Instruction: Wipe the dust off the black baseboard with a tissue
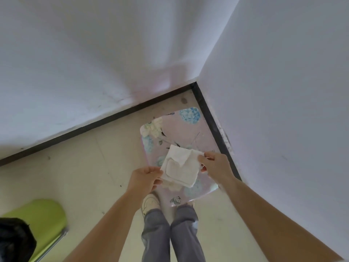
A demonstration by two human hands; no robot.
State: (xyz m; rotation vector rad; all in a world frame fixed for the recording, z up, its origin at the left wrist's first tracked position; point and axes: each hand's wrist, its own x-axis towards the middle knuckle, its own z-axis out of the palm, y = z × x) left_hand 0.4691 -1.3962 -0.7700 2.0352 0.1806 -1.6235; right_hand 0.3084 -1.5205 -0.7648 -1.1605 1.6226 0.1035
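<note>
I stand in a room corner looking down. A white folded tissue (pixel 180 167) hangs in the air in front of me, one corner flap folded over. My left hand (pixel 145 177) pinches its lower left edge and my right hand (pixel 215 165) pinches its upper right corner. The black baseboard (pixel 105 121) runs along the foot of the left wall to the corner, and a second stretch of the baseboard runs down the right wall, with pale dust marks on and above it. Both hands are well above the floor, apart from the baseboard.
A pink floral mat (pixel 175 129) lies on the pale floor in the corner, against the right baseboard. My shoes and grey trouser legs (pixel 170 233) stand at its near edge. A green seat (pixel 41 220) and a black object (pixel 13 241) sit at lower left.
</note>
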